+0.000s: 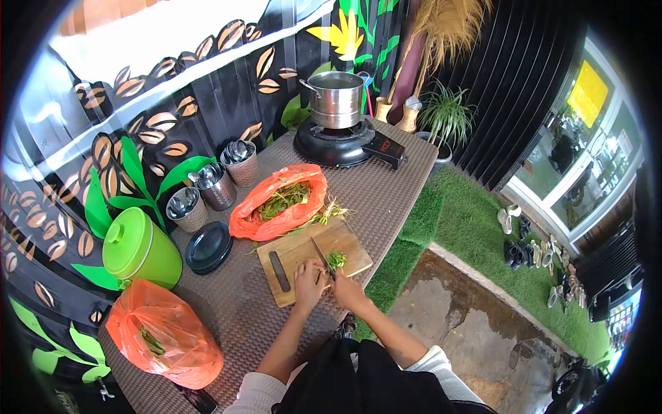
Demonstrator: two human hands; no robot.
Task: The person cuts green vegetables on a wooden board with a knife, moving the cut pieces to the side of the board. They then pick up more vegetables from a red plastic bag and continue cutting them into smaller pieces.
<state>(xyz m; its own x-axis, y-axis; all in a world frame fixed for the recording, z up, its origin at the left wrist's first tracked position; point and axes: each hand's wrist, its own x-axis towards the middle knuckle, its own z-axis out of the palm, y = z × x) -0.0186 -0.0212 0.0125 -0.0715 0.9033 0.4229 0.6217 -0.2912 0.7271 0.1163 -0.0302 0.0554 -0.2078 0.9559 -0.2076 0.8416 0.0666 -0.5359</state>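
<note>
A wooden cutting board (284, 250) with a slot handle lies near the table's front edge. My right hand (349, 292) is closed around the handle of a knife (321, 254), whose blade points away from me over the board. Beside the blade, on its right, sits a small heap of chopped greens (336, 260). My left hand (308, 281) rests on the board just left of the knife, fingers bent and close together; what lies under them is hidden. Just beyond the board, an open orange plastic bag (241, 219) holds leafy greens (284, 200), with some stems (336, 210) lying beside it.
A metal pot (336, 103) stands on a black portable stove (331, 146) at the far end. Cups of cutlery (216, 188), dark plates (209, 248), a green lidded bucket (141, 248) and a second orange bag (162, 338) line the left side. Shoes (531, 254) lie on the grass mat.
</note>
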